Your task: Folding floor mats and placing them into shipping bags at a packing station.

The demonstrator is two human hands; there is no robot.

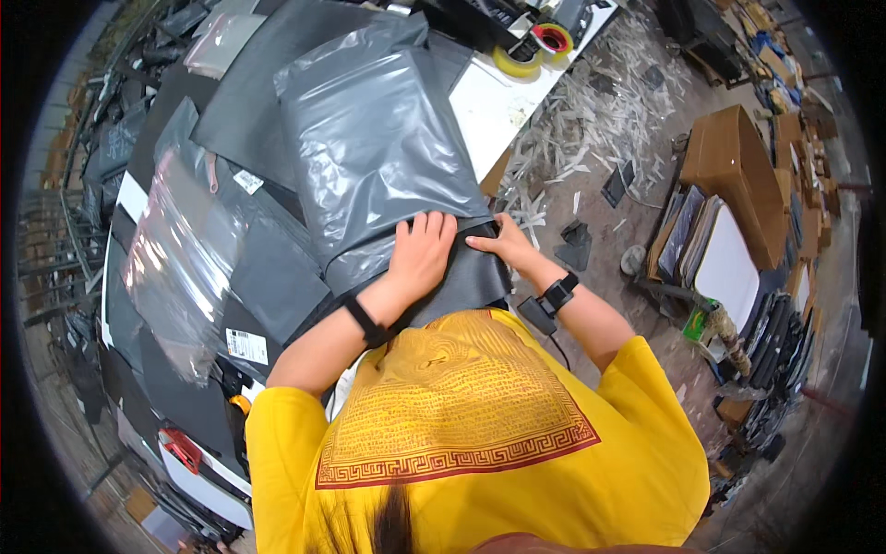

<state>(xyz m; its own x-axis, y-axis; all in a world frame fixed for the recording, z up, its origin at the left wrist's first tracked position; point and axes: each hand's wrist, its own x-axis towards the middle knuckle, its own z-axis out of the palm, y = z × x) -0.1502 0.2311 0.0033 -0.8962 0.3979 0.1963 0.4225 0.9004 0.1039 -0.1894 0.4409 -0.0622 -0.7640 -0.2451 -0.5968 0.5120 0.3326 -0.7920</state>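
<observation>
A glossy grey plastic mailing bag (374, 138) lies flat in front of me, its near edge toward my body. My left hand (425, 254) rests on that near edge, fingers stretched side by side over the plastic. At the bag's near right corner, my right hand (510, 246) has its thumb on top and its other fingers partly hidden round the edge; it appears to grip the bag there. Under both hands a smooth black sheet (466, 282) shows between the bag and my shirt.
Clear plastic sleeves (180, 249) and dark bags with a white label (246, 345) cover the left side. Tape rolls (517, 61) sit on the white tabletop (489, 120). Paper scraps (591, 120) litter the floor; a cardboard box (734, 180) stands right. A red tool (180, 450) lies lower left.
</observation>
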